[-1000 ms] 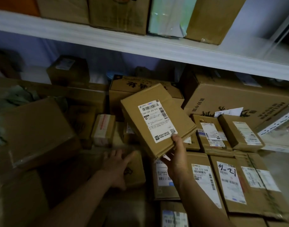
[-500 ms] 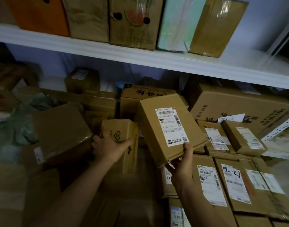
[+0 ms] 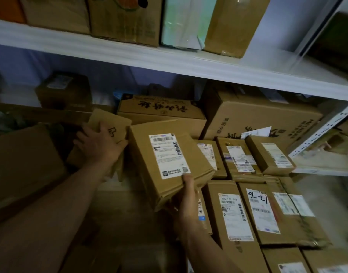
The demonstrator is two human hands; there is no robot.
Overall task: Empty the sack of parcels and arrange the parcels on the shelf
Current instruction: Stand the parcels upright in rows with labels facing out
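While the white shelf board [image 3: 169,62] spans the whole view with a row of upright cartons standing on it, the level beneath is packed with brown parcels. Largest among them is the printed carton [image 3: 263,123] at the back right, with a flatter calligraphy box [image 3: 161,111] to its left. Down the right side lie flat labelled parcels side by side, one of them the parcel marked 01-21 [image 3: 267,213] in black pen. At the left a plain brown box [image 3: 21,164] sits tilted in shadow. Near the middle, the labelled parcel [image 3: 169,164] is held tilted above the flat ones, its white shipping label facing up; the right hand [image 3: 186,196] grips its near lower corner, thumb pressed on top by the label's edge and the fingers curled underneath, out of sight. Just to its left, and touching or nearly touching it, the small box [image 3: 110,127] with a black printed mark is held up in front of the calligraphy box by the left hand [image 3: 99,144], whose fingers wrap over its top face and near edge.
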